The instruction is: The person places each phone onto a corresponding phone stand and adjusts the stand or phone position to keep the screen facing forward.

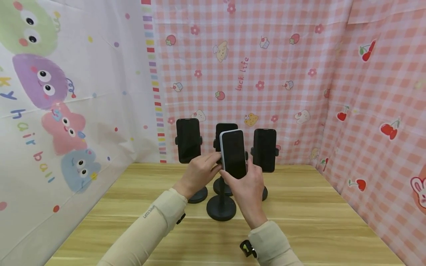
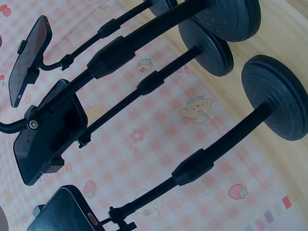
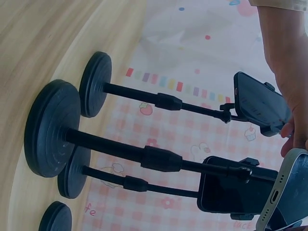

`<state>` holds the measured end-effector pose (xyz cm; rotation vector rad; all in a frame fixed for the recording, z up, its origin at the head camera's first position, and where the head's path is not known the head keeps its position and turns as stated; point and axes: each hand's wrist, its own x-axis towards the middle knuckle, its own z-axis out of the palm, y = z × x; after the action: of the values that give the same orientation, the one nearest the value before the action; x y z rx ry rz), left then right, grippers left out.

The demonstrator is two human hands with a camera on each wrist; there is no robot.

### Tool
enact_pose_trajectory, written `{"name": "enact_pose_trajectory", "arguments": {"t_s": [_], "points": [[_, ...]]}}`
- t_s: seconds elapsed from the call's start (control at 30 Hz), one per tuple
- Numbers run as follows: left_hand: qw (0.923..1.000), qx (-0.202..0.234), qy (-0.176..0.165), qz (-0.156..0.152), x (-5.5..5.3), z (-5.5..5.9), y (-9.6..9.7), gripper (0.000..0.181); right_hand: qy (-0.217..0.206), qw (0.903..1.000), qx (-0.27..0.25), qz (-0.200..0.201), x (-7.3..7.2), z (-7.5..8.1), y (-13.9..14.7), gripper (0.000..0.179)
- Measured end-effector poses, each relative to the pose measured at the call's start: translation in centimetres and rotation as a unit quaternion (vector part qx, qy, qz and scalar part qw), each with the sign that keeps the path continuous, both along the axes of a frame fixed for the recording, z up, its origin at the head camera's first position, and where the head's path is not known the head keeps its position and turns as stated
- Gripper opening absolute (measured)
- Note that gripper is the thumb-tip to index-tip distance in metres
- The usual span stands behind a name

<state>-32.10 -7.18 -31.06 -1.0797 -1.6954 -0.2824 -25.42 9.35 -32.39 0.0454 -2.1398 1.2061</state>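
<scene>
A smartphone with a pale blue-white edge (image 1: pixel 233 154) stands upright, its dark screen facing me, at the top of the front black phone stand (image 1: pixel 221 208). My right hand (image 1: pixel 247 184) grips this phone low down, thumb across its lower left corner and fingers along its right side. At its left edge, my left hand (image 1: pixel 201 170) pinches the side of the stand's phone holder, mostly hidden by the fingers. In the right wrist view, the phone (image 3: pixel 288 190) tilts beside the curled left fingers (image 3: pixel 288 137). The left wrist view shows no left fingers clearly.
Behind stand several more black stands holding dark phones: a left phone (image 1: pixel 188 140), a middle phone (image 1: pixel 226 127) partly hidden, and a right phone (image 1: pixel 264 149). Their round bases rest close together on the wooden table (image 1: pixel 149 181). Patterned cloth (image 1: pixel 279 59) hangs behind.
</scene>
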Motion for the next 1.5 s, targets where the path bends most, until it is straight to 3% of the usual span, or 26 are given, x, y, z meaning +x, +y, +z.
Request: {"name": "enact_pose_trajectory", "arguments": {"t_s": [0.3, 0.93, 1.27, 1.5], "points": [[0.9995, -0.009, 0.031, 0.002, 0.0, 0.0, -0.2, 0.038, 0.021, 0.9996, -0.016, -0.007, -0.3, -0.3, -0.1, 0.081], [0.997, -0.005, 0.076, -0.016, -0.5, -0.5, -0.8, 0.043, 0.024, 0.9993, -0.023, -0.015, -0.6, -0.5, -0.3, 0.079], [0.9958, -0.014, 0.089, -0.014, -0.3, -0.3, -0.9, 0.038, 0.012, 0.9995, -0.025, -0.016, -0.7, -0.4, -0.1, 0.086], [0.9958, -0.013, 0.089, -0.017, -0.5, -0.4, -1.4, 0.031, 0.032, 0.9991, 0.003, -0.027, -1.0, -0.5, -0.4, 0.086]]}}
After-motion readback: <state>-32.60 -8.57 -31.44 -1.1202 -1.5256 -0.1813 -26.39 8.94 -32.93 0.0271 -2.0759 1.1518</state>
